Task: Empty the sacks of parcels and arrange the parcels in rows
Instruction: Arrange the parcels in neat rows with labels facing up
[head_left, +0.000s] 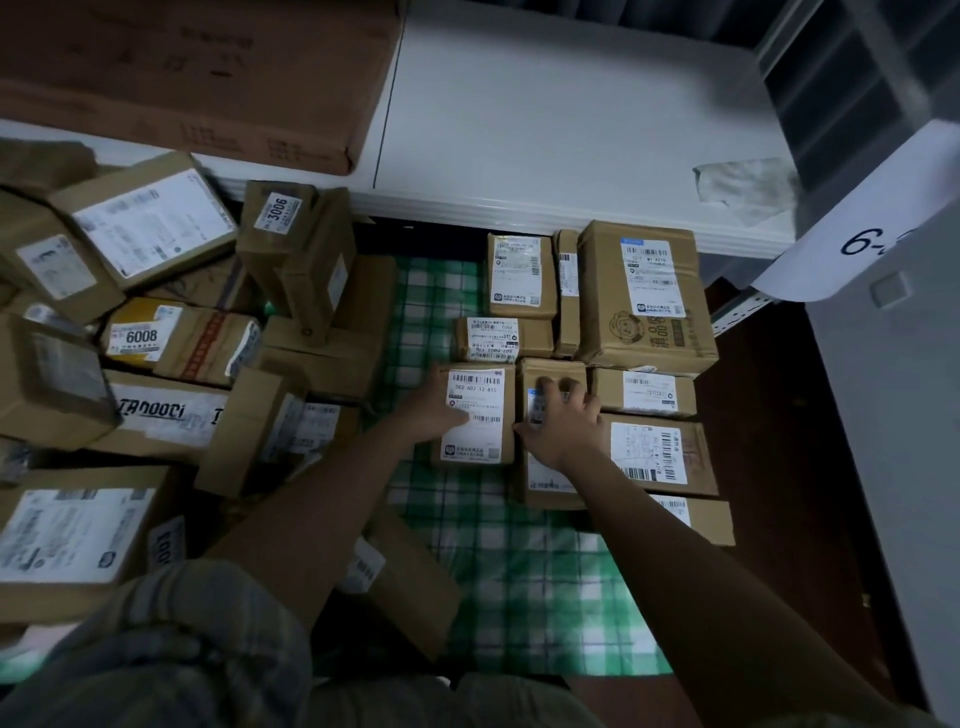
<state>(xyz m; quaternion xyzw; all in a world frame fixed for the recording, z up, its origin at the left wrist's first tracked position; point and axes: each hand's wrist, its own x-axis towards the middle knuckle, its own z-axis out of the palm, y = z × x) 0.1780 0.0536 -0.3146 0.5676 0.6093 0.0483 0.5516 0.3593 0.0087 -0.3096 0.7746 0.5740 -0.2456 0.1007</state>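
Here, brown labelled parcels (644, 296) sit in rows.

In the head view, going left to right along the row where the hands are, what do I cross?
Loose pile of parcels → left hand → parcel labelled 502-602 → right hand resting on the next parcel → parcel with sideways label.

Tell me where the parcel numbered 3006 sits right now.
In the head view, the 3006 parcel stands tilted atop the unsorted pile at left, just below the white table edge, left of the green checked cloth.
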